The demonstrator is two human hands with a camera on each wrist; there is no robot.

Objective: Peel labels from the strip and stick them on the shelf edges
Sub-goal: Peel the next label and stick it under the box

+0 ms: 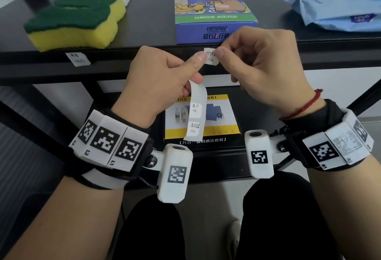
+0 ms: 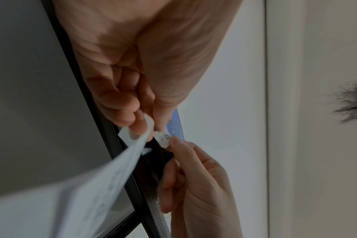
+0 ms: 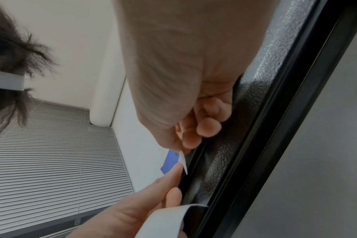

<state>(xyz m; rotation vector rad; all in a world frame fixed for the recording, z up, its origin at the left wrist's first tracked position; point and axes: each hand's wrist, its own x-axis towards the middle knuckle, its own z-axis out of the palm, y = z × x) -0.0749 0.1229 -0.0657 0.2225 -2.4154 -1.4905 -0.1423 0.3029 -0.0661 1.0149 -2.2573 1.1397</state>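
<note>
**Second label going onto the shelf edge**

Head view: the right hand [image 1: 268, 67] pinches a peeled label [image 1: 210, 56] against the shelf edge [image 1: 144, 53] below the purple box [image 1: 214, 12]. The left hand [image 1: 162, 78] grips the strip [image 1: 196, 111], thumb touching the label. Next, I judge, press it flat. "Vinda" shows on the blue pack [image 1: 340, 5]; the handwriting is unreadable.

Left wrist view: the strip hangs from curled fingers [image 2: 120, 103].

Right wrist view: label edge-on beside the shelf edge.

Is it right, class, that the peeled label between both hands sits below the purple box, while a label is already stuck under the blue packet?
Not quite. The stuck label sits under the sponges, not the blue packet, as the head view shows. The rest holds.
</note>
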